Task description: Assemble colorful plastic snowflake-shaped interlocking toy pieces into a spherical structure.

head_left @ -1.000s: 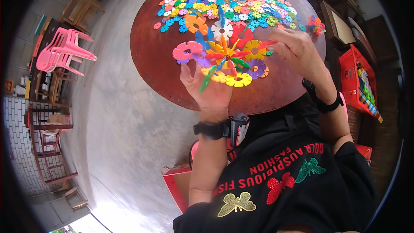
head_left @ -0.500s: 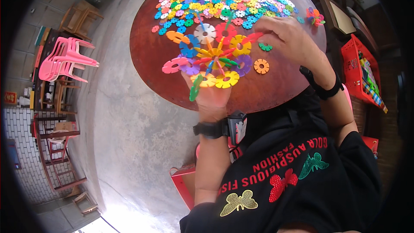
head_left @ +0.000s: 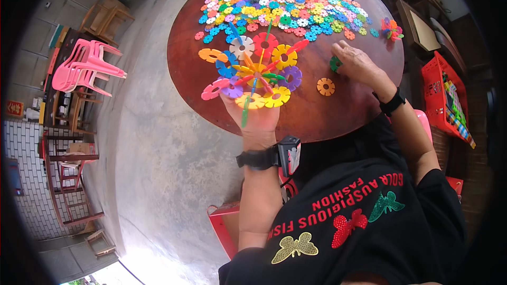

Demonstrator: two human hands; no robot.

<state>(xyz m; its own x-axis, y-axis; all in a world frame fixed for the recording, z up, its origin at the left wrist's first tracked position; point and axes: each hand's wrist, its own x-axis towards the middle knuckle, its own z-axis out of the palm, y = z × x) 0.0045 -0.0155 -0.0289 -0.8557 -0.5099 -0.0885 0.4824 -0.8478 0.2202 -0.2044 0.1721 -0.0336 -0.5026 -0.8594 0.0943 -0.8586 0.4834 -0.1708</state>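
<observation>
My left hand (head_left: 260, 120) holds up, from beneath, a flower-like construction (head_left: 258, 75) of notched plastic discs. Yellow, orange, red, blue, purple, pink and white discs are slotted together around its centre, several standing on edge. My left fingers are mostly hidden under it. To the right, my right hand (head_left: 358, 65) is down at the tabletop, thumb and fingertips closed on a green notched disc (head_left: 334, 64). Just nearer to me, a loose orange notched disc (head_left: 326, 87) lies flat on the table.
A round dark-red table (head_left: 198, 87) bears a wide heap of colourful notched discs (head_left: 282, 5) at its far side. A small finished disc cluster (head_left: 392, 29) sits near the right edge. Beyond the table stand a red plastic basket (head_left: 430, 82) at right and stacked pink chairs (head_left: 79, 68) at left.
My right hand has left the red disc at the construction's upper right and moved down to the green disc on the table. The red disc stays on the construction, which has turned slightly.
</observation>
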